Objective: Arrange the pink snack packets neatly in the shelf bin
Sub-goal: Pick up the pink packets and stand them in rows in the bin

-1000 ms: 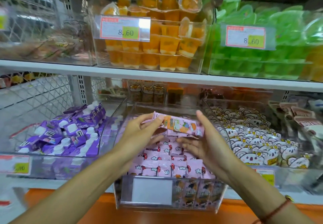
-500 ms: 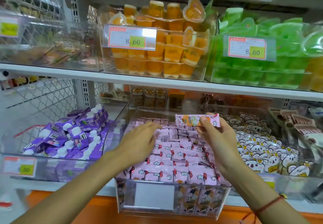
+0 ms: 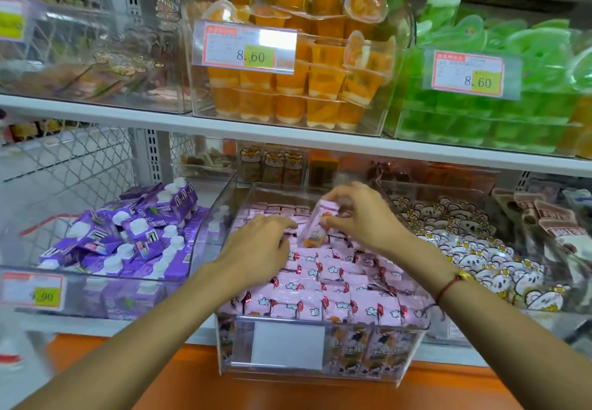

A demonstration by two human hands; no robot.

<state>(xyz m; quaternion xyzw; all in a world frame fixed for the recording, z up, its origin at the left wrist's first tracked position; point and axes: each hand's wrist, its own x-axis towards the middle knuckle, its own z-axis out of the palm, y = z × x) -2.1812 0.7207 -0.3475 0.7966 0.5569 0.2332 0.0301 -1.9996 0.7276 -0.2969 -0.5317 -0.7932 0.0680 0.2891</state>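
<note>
1. Upper shelf (image 3: 288,134): white board running across the frame, carrying clear bins of orange jelly cups (image 3: 307,67) and green jelly cups (image 3: 487,89). Each bin bears a price tag reading 8.60.
2. Clear shelf bin (image 3: 413,342), lower shelf, centre: filled with rows of pink snack packets (image 3: 326,291) lying flat, printed with clouds and red marks. A blank white label (image 3: 287,345) sits on its front wall.
3. Left neighbour bin: purple pouches (image 3: 128,236) with white caps, loosely heaped. Right neighbour bin: white cartoon-face packets (image 3: 474,249).
4. Left hand (image 3: 256,252): palm down over the left-centre of the pink rows, fingers extended and pressing on the packets, index reaching toward the lifted packet.
5. Right hand (image 3: 358,214): above the rear-centre of the bin, fingers curled, pinching the top of one packet. Red cord bracelet (image 3: 448,288) on that wrist.
6. Lifted packet (image 3: 315,227): pink with orange print, held roughly upright, lower end touching the rows between the two hands. Motion blur; print detail cannot be read.
</note>
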